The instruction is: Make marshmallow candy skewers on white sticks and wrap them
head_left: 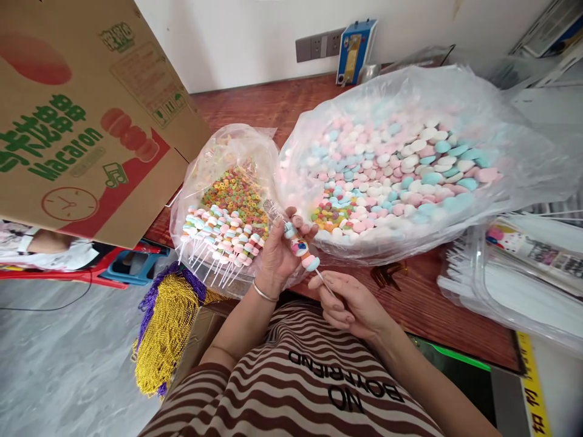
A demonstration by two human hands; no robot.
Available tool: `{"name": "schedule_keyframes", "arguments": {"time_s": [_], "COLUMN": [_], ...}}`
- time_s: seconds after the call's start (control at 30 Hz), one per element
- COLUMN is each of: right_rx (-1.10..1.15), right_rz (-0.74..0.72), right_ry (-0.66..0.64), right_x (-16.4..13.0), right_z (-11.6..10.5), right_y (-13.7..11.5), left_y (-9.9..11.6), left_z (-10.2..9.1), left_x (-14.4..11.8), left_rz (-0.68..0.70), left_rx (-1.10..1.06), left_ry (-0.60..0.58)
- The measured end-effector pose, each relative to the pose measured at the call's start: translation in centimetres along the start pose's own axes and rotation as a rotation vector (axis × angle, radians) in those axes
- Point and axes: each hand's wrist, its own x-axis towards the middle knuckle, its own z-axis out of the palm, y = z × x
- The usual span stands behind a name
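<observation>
While both hands hold it, one candy skewer [300,247] slants across the lap edge of the table [410,303].

Its long axis runs from upper left, where a clear wrapper tip points toward the two bags, down to the lower right, where the white stick ends. The left hand [280,252] curls around the upper part, thumb pressed on a candy; the right hand [353,303] pinches the stick's bottom. Finished skewers fill the small bag [223,200], too many to count; the large bag [401,164] holds loose candies.
</observation>
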Motion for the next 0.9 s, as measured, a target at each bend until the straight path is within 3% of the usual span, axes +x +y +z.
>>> {"name": "schedule_keyframes", "arguments": {"time_s": [0.1,0.2,0.33,0.43,0.53,0.6,0.7,0.77,0.83,0.9], "right_rx": [-0.167,-0.774,-1.676,-1.925,-1.655,-1.216,-0.437,-0.092,0.037,0.005], "right_rz": [-0.071,-0.395,-0.886,-0.982,-0.858,-0.647,-0.262,-0.122,-0.073,-0.056], "right_ry": [0.015,0.225,0.494,0.559,0.545,0.463,0.222,0.092,0.028,0.014], "right_x": [0.0,0.0,0.1,0.5,1.4,1.7,1.7,1.5,1.3,1.1], "right_z": [0.0,-0.4,-1.5,-1.7,-1.0,-0.4,0.1,0.2,0.2,0.1], "right_y": [0.7,1.0,1.2,1.3,1.1,0.6,-0.3,-0.5,-0.3,0.2], "left_y": [0.5,1.0,1.2,0.2,-1.3,-1.9,-1.7,-1.0,-0.3,0.4], "left_z": [0.0,0.6,1.6,1.9,1.7,1.3,0.5,0.1,-0.1,0.0], "left_x": [0.5,0.8,1.0,0.7,0.2,-0.1,-0.3,-0.2,0.0,0.2], "left_rz": [-0.006,-0.031,-0.026,-0.004,-0.022,-0.043,-0.081,-0.086,-0.057,-0.030], "left_rx": [-0.071,-0.086,-0.016,0.025,0.042,0.050,0.042,0.024,0.006,-0.009], "left_ry": [-0.030,0.031,0.211,0.278,0.243,0.197,0.104,0.049,0.036,0.048]}}
